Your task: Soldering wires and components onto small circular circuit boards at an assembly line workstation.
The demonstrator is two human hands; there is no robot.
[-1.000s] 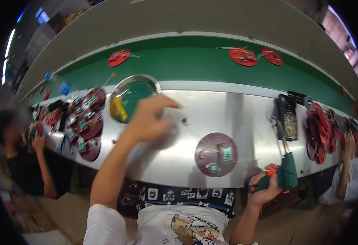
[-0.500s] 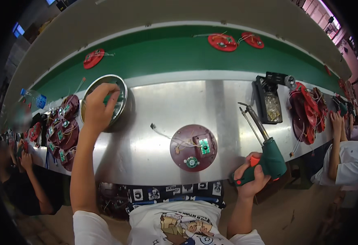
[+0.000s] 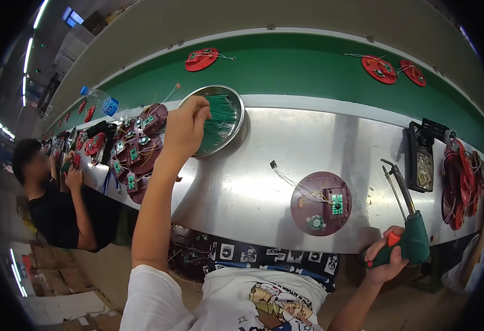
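Observation:
My left hand (image 3: 185,128) is over the left side of a round metal bowl (image 3: 243,126), its thumb and fingers closed in a pinch. Whatever they hold, if anything, does not show. Many thin green wires (image 3: 221,113) lie in the bowl. In my right hand (image 3: 385,267) is a green soldering gun (image 3: 416,237) with an orange trigger, its tip pointing up and away over the bench. Between my hands a maroon disc (image 3: 302,190) lies on the bench, bearing a green circuit board (image 3: 337,205), a small round part (image 3: 316,222) and loose leads ending in a connector (image 3: 273,164).
Maroon discs with boards (image 3: 134,151) are piled left of the bowl, near a plastic bottle (image 3: 107,103). A black soldering stand (image 3: 420,160) and stacked red discs (image 3: 463,187) are at right. More red discs (image 3: 379,69) lie on the green strip behind. A co-worker (image 3: 60,204) sits at left.
The view has swung left, so the bench appears farther right. My left hand has drawn toward the bowl's left rim, uncovering the green wires. My right hand still holds the soldering gun.

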